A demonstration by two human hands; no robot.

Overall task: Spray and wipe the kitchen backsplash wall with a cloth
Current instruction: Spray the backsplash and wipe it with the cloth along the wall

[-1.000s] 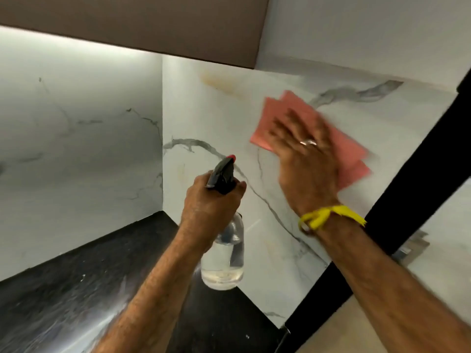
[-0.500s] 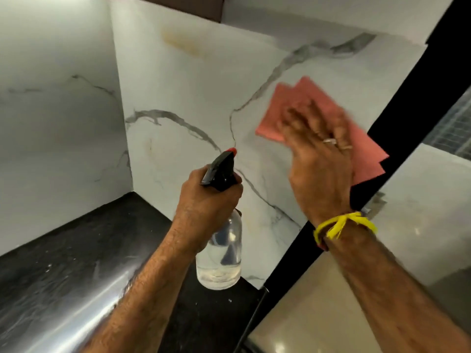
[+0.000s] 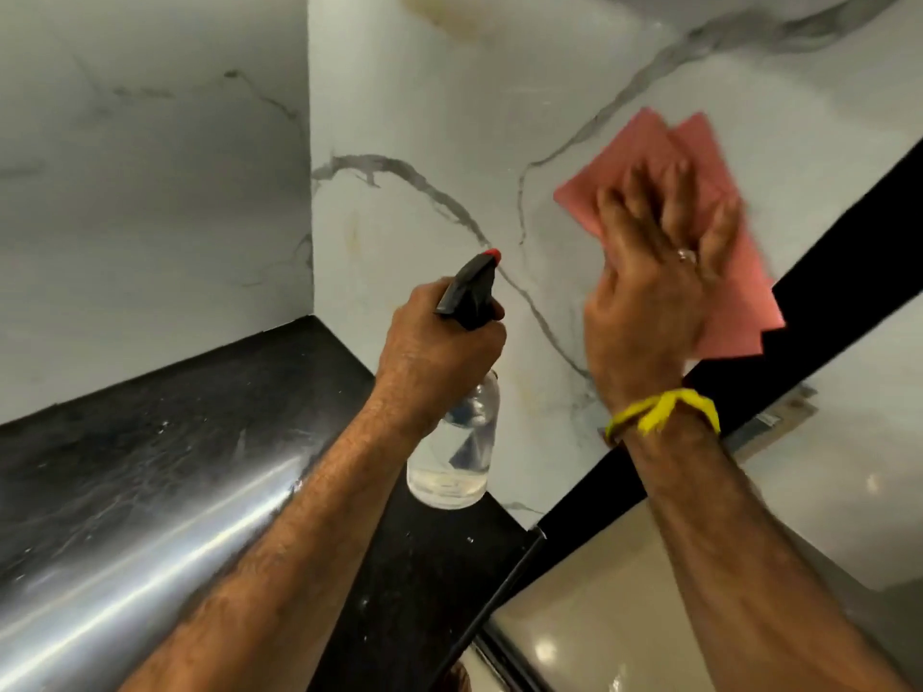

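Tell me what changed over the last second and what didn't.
The right hand slid the pink cloth rightward across the marble wall, away from the corner, until its lower edge overlaps the black strip. The view also shifted, so the upper cabinet is out of frame. Unchanged: the right hand presses the cloth flat, and the left hand grips the spray bottle above the counter.

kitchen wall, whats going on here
A person is cleaning the marble backsplash. The right hand presses a pink cloth flat against the wall, blurred as if mid-wipe. The left hand grips a clear spray bottle by its black trigger head, held above the black countertop, nozzle toward the wall. A yellowish stain shows higher up.
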